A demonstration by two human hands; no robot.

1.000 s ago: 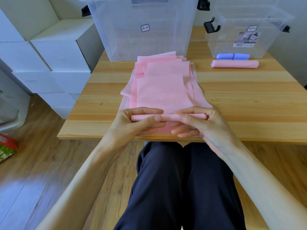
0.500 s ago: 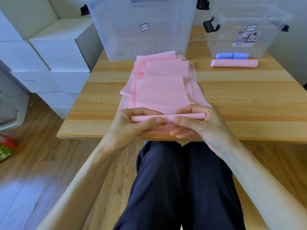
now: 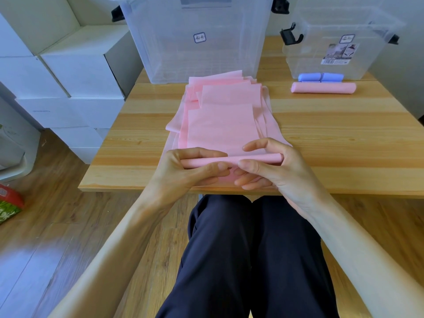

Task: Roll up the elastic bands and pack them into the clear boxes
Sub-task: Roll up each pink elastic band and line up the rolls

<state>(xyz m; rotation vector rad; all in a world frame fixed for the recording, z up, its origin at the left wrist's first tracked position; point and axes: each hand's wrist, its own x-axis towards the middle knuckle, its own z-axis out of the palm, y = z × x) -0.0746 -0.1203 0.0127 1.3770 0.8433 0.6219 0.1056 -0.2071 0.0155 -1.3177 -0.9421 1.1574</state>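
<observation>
Left hand (image 3: 183, 173) and right hand (image 3: 273, 168) both pinch the rolled end of the top pink elastic band (image 3: 220, 129), thumbs on the near side, at the wooden table's (image 3: 344, 143) near edge. Unrolled length lies flat on the stack, running toward the large clear box (image 3: 197, 40). Finished pink roll (image 3: 323, 87) and blue roll (image 3: 320, 77) lie touching the small clear box (image 3: 337, 47).

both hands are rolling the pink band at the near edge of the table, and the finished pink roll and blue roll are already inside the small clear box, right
Not quite. The left hand and right hand do grip the pink band at the table's near edge, but the head view shows the finished pink roll and blue roll lying on the table in front of the small clear box, not inside it.
</observation>
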